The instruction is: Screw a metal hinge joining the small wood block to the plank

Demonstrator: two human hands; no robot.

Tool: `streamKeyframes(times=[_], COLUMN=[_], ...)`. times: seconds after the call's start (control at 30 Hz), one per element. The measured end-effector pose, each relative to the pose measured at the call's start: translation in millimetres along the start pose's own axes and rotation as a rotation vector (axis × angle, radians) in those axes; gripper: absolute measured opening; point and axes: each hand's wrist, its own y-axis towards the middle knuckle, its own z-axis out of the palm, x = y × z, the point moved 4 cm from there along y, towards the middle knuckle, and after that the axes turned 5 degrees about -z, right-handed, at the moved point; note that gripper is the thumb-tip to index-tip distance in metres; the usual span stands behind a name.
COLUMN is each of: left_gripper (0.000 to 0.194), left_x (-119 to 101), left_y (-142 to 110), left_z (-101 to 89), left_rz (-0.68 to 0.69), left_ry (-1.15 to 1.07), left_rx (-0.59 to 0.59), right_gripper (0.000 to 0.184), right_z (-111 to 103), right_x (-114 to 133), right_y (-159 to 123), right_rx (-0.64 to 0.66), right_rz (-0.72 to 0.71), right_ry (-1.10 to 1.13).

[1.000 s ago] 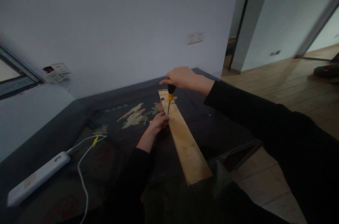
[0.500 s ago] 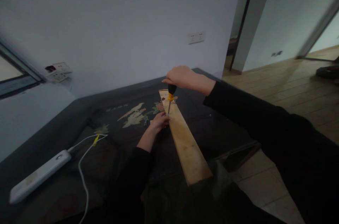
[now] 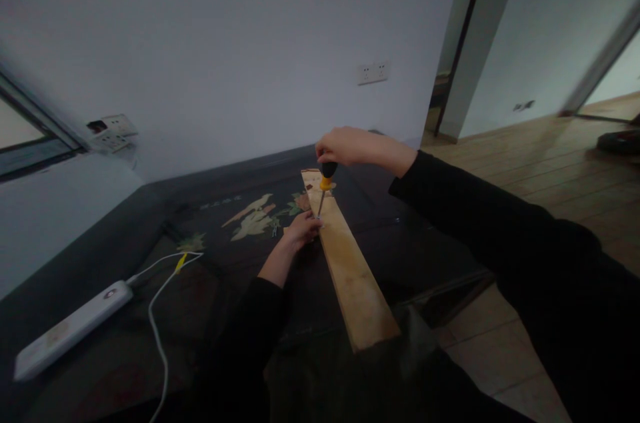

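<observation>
A long pale wooden plank (image 3: pixel 350 270) lies on a dark painted table (image 3: pixel 220 256), its near end past the table's edge. A screwdriver (image 3: pixel 324 188) with a black and yellow handle stands upright on the plank. My right hand (image 3: pixel 347 145) is closed over the top of its handle. My left hand (image 3: pixel 301 230) rests on the table at the plank's left edge, fingers pinched at the screwdriver's tip. What they pinch there is too small to make out.
A white power strip (image 3: pixel 70 328) with white cables (image 3: pixel 157 336) lies at the table's left. Wall sockets (image 3: pixel 371 72) sit above the table's far side. A wooden floor (image 3: pixel 550 163) opens to the right, with a doorway (image 3: pixel 457 43) behind.
My right hand has turned a little on the screwdriver's handle. The view shifted slightly; the plank and my left hand stay in place.
</observation>
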Motion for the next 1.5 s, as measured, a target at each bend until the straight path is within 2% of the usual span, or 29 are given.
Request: streamKeyframes(times=[0.13, 0.3, 0.4, 0.53, 0.73, 0.87, 1.0, 1.07, 1.13, 1.2, 1.33, 1.43, 1.5], left_gripper=[0.037, 0.038, 0.04, 0.042, 0.039, 0.04, 0.037, 0.038, 0.039, 0.04, 0.04, 0.041, 0.041], left_x=[1.2, 2.2, 2.2, 1.0, -0.4, -0.4, -1.2, -2.3, -3.5, -3.9, -3.2, -3.0, -2.9], left_y=[-1.2, -1.0, -0.4, -1.1, -4.9, -6.1, -8.5, -10.4, -11.8, -12.0, -9.5, -8.8, -9.7], left_z=[-1.5, -1.6, -1.2, -0.5, -1.0, -0.5, -0.4, -0.2, 0.3, 0.5, -0.3, -0.1, 0.1], left_rz=[-0.018, -0.008, -0.007, -0.007, 0.0, 0.008, -0.004, 0.0, 0.012, 0.007, -0.008, 0.002, 0.007], left_ry=[-0.01, -0.012, -0.024, -0.046, -0.009, -0.014, 0.002, 0.0, -0.025, -0.04, -0.036, -0.041, -0.031], left_rx=[-0.029, -0.018, -0.018, -0.022, 0.01, 0.017, -0.018, -0.023, -0.014, -0.017, -0.042, -0.019, -0.005], right_gripper=[0.042, 0.054, 0.053, 0.045, 0.032, 0.034, 0.053, 0.06, 0.057, 0.049, 0.045, 0.037, 0.034], right_z=[4.2, 5.2, 2.5, -4.7, -2.6, 5.0, 10.4, 12.3, 12.9, 10.6, 3.6, 4.8, 7.1], right_x=[8.9, 7.9, 0.2, -6.0, 0.9, 5.6, 4.8, 2.2, -1.4, -5.0, -9.6, -6.8, -2.5], right_y=[6.5, 14.7, 11.5, 0.7, -0.6, 6.8, 10.0, 9.0, 6.7, 3.7, -2.2, -3.8, -3.0], right_rx=[-0.094, -0.154, -0.08, 0.009, -0.009, -0.076, -0.147, -0.154, -0.128, -0.1, -0.027, 0.026, -0.011], right_rz=[0.132, 0.216, 0.159, -0.004, -0.074, 0.037, 0.19, 0.215, 0.18, 0.089, -0.077, -0.095, -0.053], right_ry=[-0.112, -0.084, -0.008, 0.085, 0.038, -0.057, -0.112, -0.071, -0.003, 0.052, 0.101, 0.103, 0.046])
